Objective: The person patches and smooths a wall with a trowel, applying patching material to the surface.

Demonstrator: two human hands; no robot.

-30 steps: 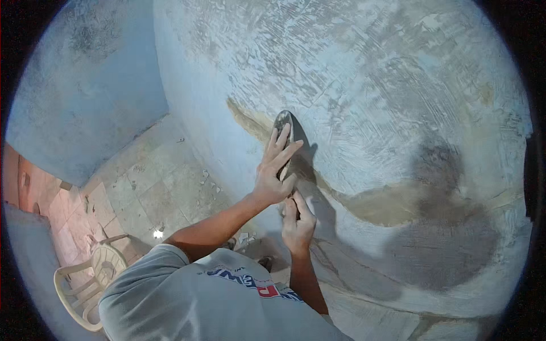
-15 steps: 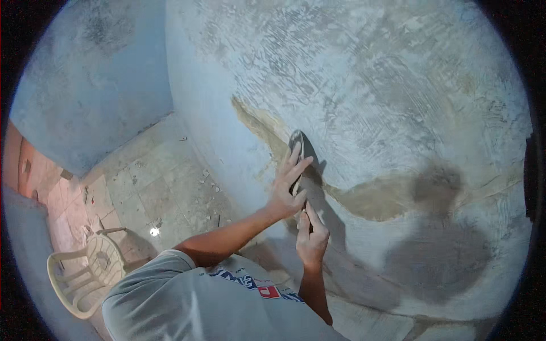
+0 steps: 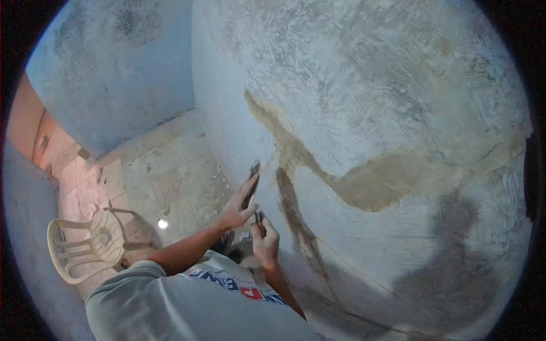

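We hold a trowel (image 3: 251,184) edge-on, off the wall (image 3: 364,113): the left hand (image 3: 239,210) lies flat along its blade, fingers stretched rather than clenched, while the right hand (image 3: 265,243) has its grip closed on the handle below. With only an open palm steadying the blade, we judge it could twist or slip, dropping plaster to the floor (image 3: 165,170) or gouging the fresh coat beside the bare tan patch (image 3: 369,184). No packages, labels or signs show on wall or floor. A white plastic chair (image 3: 85,247) stands behind us to the left.
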